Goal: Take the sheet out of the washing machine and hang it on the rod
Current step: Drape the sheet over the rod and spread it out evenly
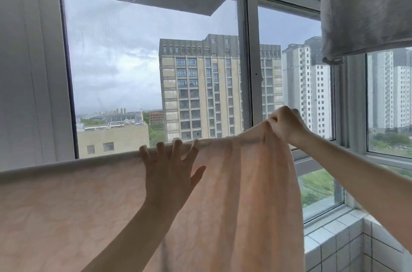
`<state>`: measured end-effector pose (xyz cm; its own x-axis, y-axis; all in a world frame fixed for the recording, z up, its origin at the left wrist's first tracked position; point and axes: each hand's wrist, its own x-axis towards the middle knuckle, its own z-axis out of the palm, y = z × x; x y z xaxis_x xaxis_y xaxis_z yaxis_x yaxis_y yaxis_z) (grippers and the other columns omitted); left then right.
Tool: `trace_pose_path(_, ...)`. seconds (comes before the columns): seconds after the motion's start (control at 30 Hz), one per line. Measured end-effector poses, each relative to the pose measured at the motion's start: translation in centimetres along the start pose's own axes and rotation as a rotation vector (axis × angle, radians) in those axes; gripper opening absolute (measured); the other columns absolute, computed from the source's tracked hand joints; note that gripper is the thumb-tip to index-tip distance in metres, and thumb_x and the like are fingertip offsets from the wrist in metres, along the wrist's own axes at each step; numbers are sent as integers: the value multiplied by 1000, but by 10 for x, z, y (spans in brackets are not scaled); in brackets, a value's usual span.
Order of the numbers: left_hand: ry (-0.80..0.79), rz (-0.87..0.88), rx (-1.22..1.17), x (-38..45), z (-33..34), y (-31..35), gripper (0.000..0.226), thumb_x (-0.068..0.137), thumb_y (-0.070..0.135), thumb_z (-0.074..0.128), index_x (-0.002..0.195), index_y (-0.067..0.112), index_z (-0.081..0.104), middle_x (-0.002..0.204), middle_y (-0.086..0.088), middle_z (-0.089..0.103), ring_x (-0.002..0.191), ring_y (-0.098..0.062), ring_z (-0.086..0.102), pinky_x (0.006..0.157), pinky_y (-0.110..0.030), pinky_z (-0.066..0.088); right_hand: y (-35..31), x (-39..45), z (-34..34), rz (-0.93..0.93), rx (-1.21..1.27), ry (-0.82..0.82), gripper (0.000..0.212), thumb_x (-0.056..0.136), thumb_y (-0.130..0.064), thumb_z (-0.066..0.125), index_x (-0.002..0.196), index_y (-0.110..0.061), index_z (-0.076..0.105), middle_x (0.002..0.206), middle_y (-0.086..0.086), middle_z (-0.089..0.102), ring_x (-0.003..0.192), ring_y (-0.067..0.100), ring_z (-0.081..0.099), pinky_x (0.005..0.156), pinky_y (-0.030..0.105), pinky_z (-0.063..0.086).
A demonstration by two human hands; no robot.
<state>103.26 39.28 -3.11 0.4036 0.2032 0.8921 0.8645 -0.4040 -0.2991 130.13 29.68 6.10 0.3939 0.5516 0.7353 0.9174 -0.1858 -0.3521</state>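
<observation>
A pale pink sheet [66,216] hangs over a horizontal rod whose line runs from the lower left up toward the middle; the rod itself is hidden under the cloth. My left hand [169,167] lies flat against the sheet with fingers spread, the fingertips at the top fold. My right hand [285,124] pinches a bunched corner of the sheet and holds it up, higher than the rod line, at the sheet's right end. The washing machine is out of view.
Large windows [156,71] with white frames stand right behind the sheet. A grey cloth [365,9] hangs from above at the upper right. A white tiled sill and wall [334,238] sit at the lower right.
</observation>
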Motion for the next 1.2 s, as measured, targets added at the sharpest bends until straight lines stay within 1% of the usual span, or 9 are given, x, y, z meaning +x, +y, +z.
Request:
trace_pose_path(0.1,-28,-14,-5,1,-1,2,60,83,62,55,132,28,55,118,-15,57,99,-43,52,94,-68,28,-3,-8,-9,-112,17,-153,13,90,-10,61,95,-6,73,98,4,72,96,15,63,80,19,40)
trace_pose_path(0.2,-33,-16,-6,2,-1,5,60,84,63,53,132,27,55,119,-15,56,99,-43,52,94,-67,28,-22,-18,-3,-225,97,-277,22,88,-21,67,108,-13,71,114,-1,68,108,12,61,89,18,40)
trace_pose_path(0.27,-32,-15,-9,2,-2,5,60,84,63,53,132,27,55,119,-15,56,99,-43,51,94,-67,29,-29,-22,5,-305,78,-305,21,88,-22,67,107,-14,72,111,-1,70,102,10,63,91,21,46)
trace_pose_path(0.43,-48,-3,24,0,-1,1,58,87,62,50,134,28,52,120,-15,56,101,-42,51,94,-67,30,-33,-25,21,-336,137,-96,11,86,-12,68,94,-11,77,92,-2,75,87,6,67,86,18,48)
trace_pose_path(0.57,-68,-13,8,1,-2,-2,58,88,61,47,136,28,51,122,-15,57,103,-43,52,95,-69,30,-11,-13,16,-161,98,53,18,89,-4,60,78,-1,75,79,9,74,79,15,68,80,24,51)
trace_pose_path(0.67,-71,-7,14,0,-3,0,59,90,60,34,136,28,49,122,-15,56,101,-43,52,94,-68,30,21,-7,5,-15,124,96,16,91,-6,60,91,-1,75,91,12,74,91,24,68,81,19,40)
trace_pose_path(0.9,-111,-23,-12,8,-10,21,60,87,63,37,131,28,54,120,-14,57,100,-44,53,95,-68,31,43,-10,-4,-25,135,-11,15,90,-4,58,94,-7,72,94,9,72,96,23,65,82,24,43)
trace_pose_path(1.07,-138,-31,4,9,-12,22,63,85,65,36,131,27,54,118,-14,56,100,-43,52,94,-69,31,14,-24,-3,-285,121,-167,30,89,-11,62,119,-11,64,126,6,62,99,12,65,85,15,44)
trace_pose_path(1.2,-182,-30,37,8,-17,20,63,85,67,37,132,27,53,120,-14,57,101,-43,52,94,-67,31,-6,-27,14,-414,161,-217,22,86,-22,70,107,-14,72,107,0,72,96,9,66,93,24,49)
